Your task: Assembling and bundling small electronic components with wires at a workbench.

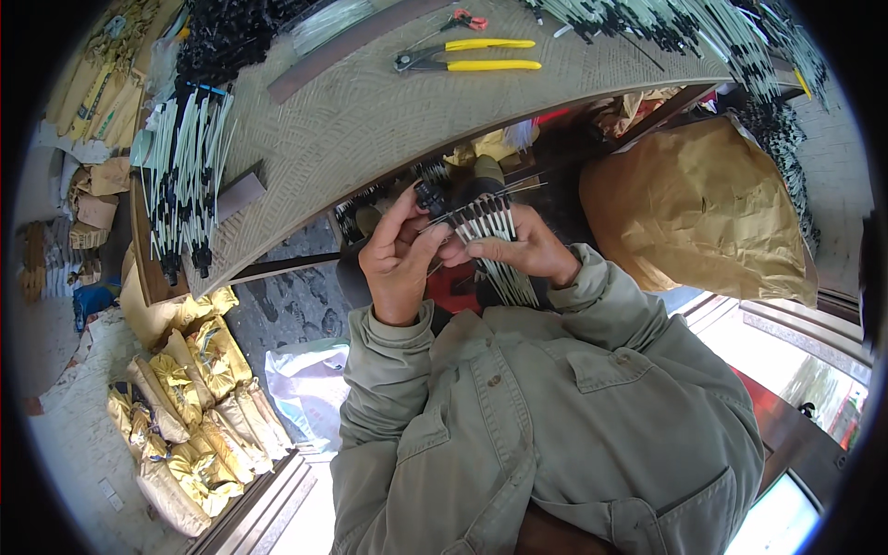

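Note:
My right hand (535, 245) is closed around a fanned bundle of thin pale rods with black ends (490, 217), its thumb lying across them. Close beside it, my left hand (400, 259) pinches small black ribbed pieces (428, 197) between its fingers. The two hands meet in front of my chest, just off the near edge of the bench. Thin metal-looking tips stick out between them. Whether a rod touches a black piece is too small to tell.
On the bench (342, 139) lie yellow-handled pliers (467, 55), a pile of similar pale rods (190, 176) at left, more rods (638, 23) at far right, and a black heap (222, 37). A large brown paper sack (694, 208) stands at right; wrapped packages (194, 425) sit lower left.

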`<move>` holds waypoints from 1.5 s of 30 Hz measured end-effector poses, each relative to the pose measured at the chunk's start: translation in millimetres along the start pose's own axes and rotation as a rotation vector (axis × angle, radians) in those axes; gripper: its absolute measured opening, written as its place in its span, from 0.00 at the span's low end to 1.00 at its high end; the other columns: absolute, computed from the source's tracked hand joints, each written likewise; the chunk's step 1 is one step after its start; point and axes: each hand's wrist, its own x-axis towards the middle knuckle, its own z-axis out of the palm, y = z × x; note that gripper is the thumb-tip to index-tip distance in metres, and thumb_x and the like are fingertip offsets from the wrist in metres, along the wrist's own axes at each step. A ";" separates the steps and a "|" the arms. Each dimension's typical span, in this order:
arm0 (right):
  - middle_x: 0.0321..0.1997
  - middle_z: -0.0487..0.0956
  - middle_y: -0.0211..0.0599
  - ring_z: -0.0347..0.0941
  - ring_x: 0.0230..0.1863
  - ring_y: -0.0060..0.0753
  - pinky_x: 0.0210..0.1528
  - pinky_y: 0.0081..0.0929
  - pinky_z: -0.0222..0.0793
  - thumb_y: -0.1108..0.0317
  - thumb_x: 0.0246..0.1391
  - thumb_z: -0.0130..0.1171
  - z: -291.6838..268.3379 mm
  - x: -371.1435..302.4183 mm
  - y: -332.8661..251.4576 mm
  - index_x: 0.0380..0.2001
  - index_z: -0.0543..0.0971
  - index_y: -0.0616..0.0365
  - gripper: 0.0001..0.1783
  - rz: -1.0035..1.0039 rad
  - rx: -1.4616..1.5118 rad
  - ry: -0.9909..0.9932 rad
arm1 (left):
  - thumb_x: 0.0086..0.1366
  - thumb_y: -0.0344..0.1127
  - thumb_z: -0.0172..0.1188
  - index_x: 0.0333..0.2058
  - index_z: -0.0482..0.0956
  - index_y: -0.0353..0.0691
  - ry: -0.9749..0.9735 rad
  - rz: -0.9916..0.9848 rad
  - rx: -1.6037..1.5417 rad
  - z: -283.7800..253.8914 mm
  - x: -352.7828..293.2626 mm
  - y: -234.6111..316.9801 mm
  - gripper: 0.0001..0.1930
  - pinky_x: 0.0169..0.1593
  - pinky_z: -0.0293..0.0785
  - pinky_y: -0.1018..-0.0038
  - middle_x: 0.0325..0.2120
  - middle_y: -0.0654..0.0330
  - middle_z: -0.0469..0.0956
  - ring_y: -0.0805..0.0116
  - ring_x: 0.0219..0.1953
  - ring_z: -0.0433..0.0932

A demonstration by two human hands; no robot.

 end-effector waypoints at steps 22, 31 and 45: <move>0.37 0.77 0.33 0.72 0.39 0.20 0.43 0.21 0.69 0.70 0.52 0.57 2.4 -0.8 -5.0 0.41 0.73 0.64 0.13 -0.060 -0.048 0.059 | 0.54 0.15 0.55 0.52 0.67 0.30 0.129 -0.064 0.020 27.8 -2.9 14.1 0.24 0.43 0.69 0.81 0.41 0.58 0.69 0.74 0.40 0.71; 0.36 0.76 0.27 0.69 0.38 0.15 0.41 0.18 0.67 0.73 0.50 0.58 -0.9 5.1 -6.2 0.40 0.72 0.62 0.13 -0.026 -0.038 0.069 | 0.54 0.16 0.54 0.51 0.66 0.29 0.103 -0.074 -0.003 28.2 2.7 15.9 0.23 0.43 0.70 0.81 0.41 0.59 0.69 0.75 0.39 0.71; 0.40 0.75 0.32 0.72 0.40 0.19 0.42 0.19 0.69 0.72 0.55 0.53 5.0 -8.2 -8.0 0.47 0.66 0.62 0.16 -0.048 -0.202 0.013 | 0.53 0.18 0.57 0.46 0.71 0.28 0.242 0.090 0.135 42.3 -4.9 13.1 0.19 0.40 0.69 0.82 0.34 0.62 0.74 0.78 0.34 0.72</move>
